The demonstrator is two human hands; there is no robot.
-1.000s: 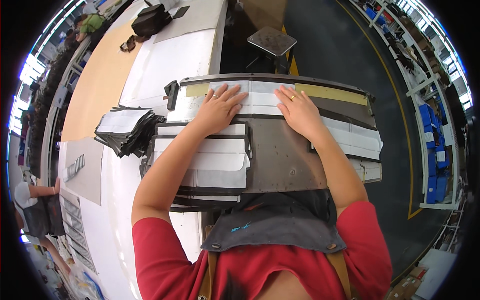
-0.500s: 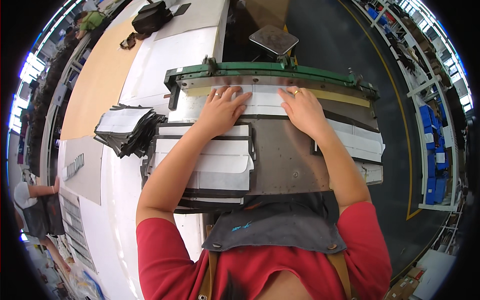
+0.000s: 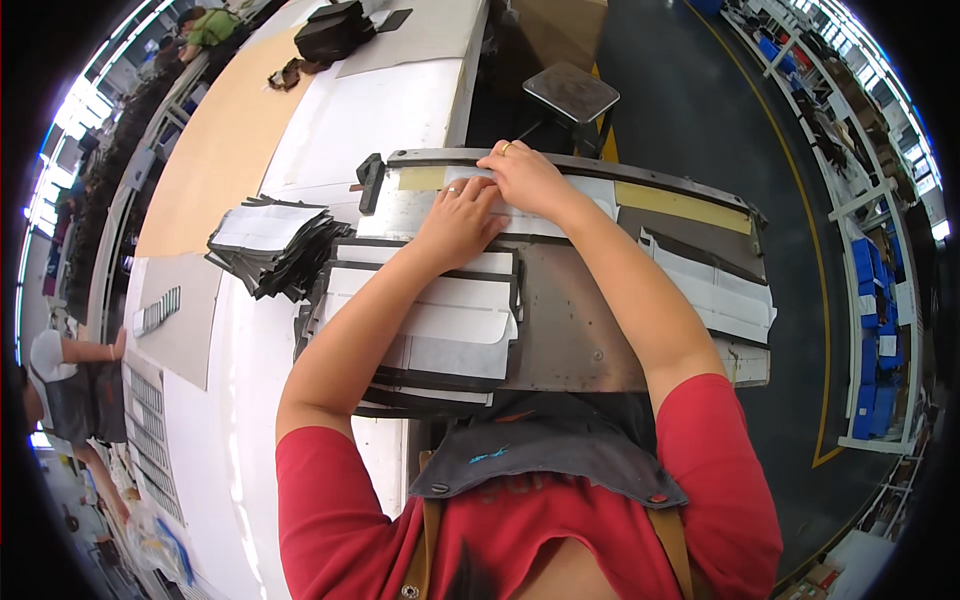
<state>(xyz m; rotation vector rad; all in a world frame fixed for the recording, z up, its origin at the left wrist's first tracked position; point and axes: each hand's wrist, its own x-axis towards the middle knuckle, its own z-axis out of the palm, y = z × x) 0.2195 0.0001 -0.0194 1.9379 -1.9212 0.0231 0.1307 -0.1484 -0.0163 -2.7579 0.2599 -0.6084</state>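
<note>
Head view looks down on both forearms stretched forward over a grey metal machine bed [image 3: 590, 330], the wrists close together at its far edge. Left hand [image 3: 460, 220] lies palm down with fingers spread flat, pressing on a white strip piece [image 3: 560, 205] that runs along the far edge of the bed; a ring shows on one finger. Right hand [image 3: 525, 175] sits just beyond and to the right of it, touching it, fingers curled over the same strip near the dark rail [image 3: 660, 180] at the back; it too wears a ring. Neither hand is clenched around anything; both bear down on the strip. A yellow-tan band [image 3: 680, 205] continues along the rail to the right.

Under the left forearm lies a stack of grey-and-white cut panels [image 3: 440, 320], lying flat on the bed. More white panels [image 3: 720, 290] are stacked at the right side of the bed. On the white table [image 3: 250, 400] to the left rests a fanned pile of dark-edged pieces [image 3: 270, 250].
</note>
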